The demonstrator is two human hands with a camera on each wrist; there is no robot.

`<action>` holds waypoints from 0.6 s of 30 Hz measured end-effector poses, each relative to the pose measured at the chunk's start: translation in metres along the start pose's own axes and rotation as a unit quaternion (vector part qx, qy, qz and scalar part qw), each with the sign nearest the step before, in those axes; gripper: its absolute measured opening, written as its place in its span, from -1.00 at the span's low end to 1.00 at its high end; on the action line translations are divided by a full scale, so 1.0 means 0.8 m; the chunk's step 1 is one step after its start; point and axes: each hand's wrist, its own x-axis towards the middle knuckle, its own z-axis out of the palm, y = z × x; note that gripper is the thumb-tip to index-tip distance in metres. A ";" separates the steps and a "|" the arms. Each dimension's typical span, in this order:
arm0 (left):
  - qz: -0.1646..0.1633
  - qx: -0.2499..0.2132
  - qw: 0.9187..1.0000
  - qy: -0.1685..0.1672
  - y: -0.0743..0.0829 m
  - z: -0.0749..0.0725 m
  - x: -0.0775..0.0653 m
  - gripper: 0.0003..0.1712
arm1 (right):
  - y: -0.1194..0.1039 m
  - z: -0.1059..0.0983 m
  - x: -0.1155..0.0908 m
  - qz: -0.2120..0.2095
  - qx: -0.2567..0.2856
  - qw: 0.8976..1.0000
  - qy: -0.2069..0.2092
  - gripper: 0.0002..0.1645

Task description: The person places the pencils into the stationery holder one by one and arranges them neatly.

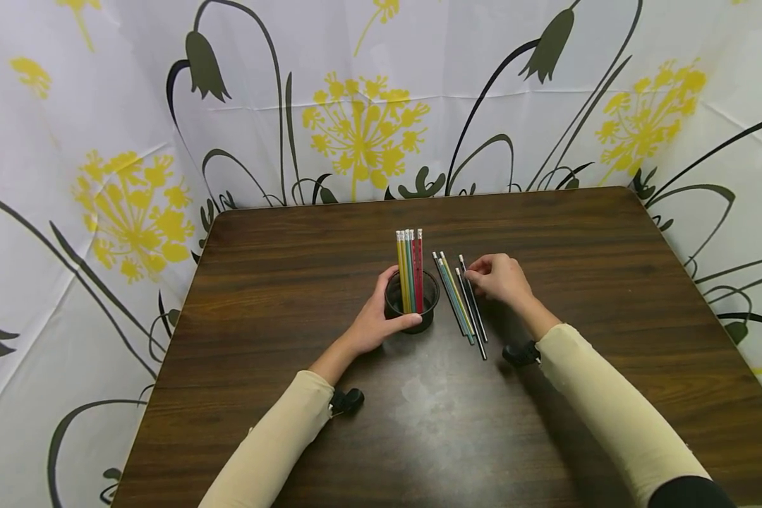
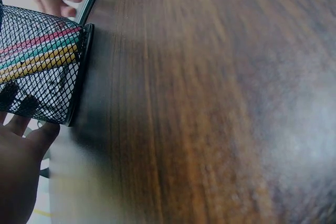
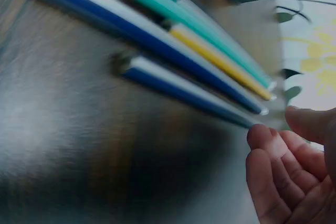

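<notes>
A black mesh pencil cup (image 1: pixel 428 323) stands upright on the table, and my left hand (image 1: pixel 375 317) grips it from the left side. Yellow pencils (image 1: pixel 402 264), a teal pencil (image 1: pixel 409 261) and red pencils (image 1: pixel 418 271) stand in it, eraser ends up. To the right of the cup lie several loose pencils: a teal one (image 3: pixel 210 30), a yellow one (image 3: pixel 223 59) and dark blue ones (image 3: pixel 181 93). My right hand (image 1: pixel 498 279) is at the far end of the rightmost dark pencil, thumb and fingertips apart. Whether a fingertip touches that pencil is unclear.
The brown wood-grain table (image 1: pixel 260 282) reaches back to a white cloth (image 1: pixel 470 42) printed with yellow and dark green flowers. A black wrist camera (image 1: pixel 521 353) sits on the right wrist and another camera (image 1: pixel 347 401) on the left, both low over the tabletop.
</notes>
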 end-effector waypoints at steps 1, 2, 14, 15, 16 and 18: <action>0.000 0.000 1.000 -0.001 0.000 -0.001 0.000 0.03 | 0.003 0.003 0.001 0.005 -0.002 1.000 -0.007 -0.70; 0.000 0.000 1.000 -0.002 0.000 -0.001 -0.001 0.03 | 0.005 0.005 0.003 0.007 -0.005 1.000 -0.011 -0.68; -0.001 0.002 1.000 -0.001 0.000 0.000 -0.002 0.02 | 0.008 0.007 0.009 0.011 -0.048 0.998 -0.032 -0.74; -0.001 0.003 1.000 -0.001 0.001 0.000 -0.002 0.02 | 0.007 0.006 0.009 0.015 -0.055 0.998 -0.034 -0.75; -0.003 0.003 1.000 -0.001 0.002 -0.001 -0.002 0.02 | 0.005 0.005 0.009 0.019 -0.065 0.997 -0.034 -0.75; -0.003 0.004 1.000 -0.001 0.003 -0.001 -0.002 0.02 | 0.002 0.004 0.009 0.029 -0.087 0.995 -0.031 -0.75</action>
